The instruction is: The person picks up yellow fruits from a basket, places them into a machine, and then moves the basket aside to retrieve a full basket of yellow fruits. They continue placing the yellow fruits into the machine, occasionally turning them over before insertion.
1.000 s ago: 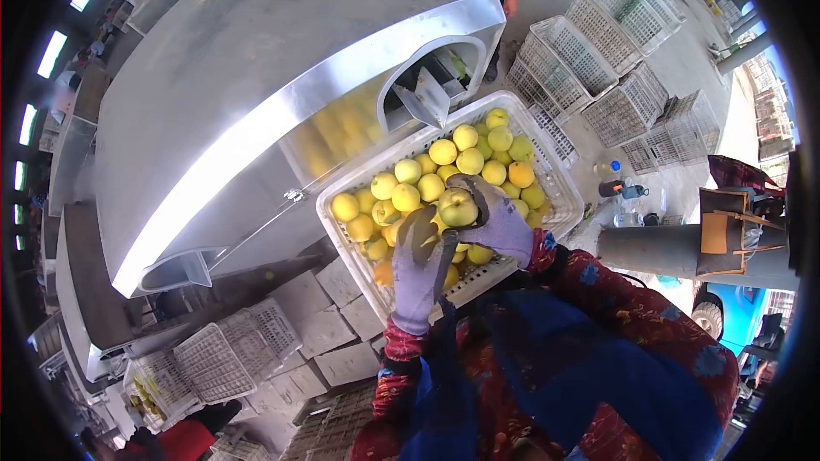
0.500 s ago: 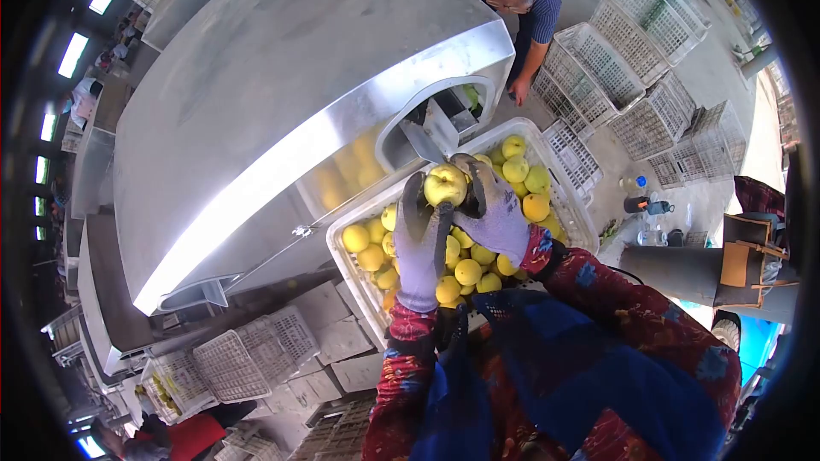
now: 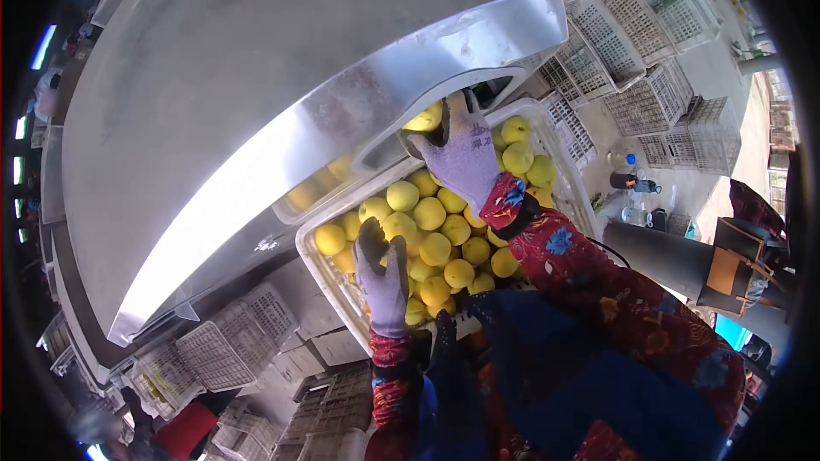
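Note:
My right hand, in a lilac glove with dark fingers, grips a yellow-green fruit at the opening in the metal machine. My left hand, gloved alike, hangs over the left part of a white crate filled with yellow and green round fruit. Its fingers are apart, with fruit beneath them and none visibly held. The crate stands against the machine's lower edge.
Stacked white plastic crates stand at the upper right, and more crates at the lower left. Bottles stand on the floor at right. A person in red is at the lower left.
My hands have parted. The right has carried the fruit up to the machine's opening, while the left has let go and lowered over the crate. The view has shifted; the other person is nearly out of sight.

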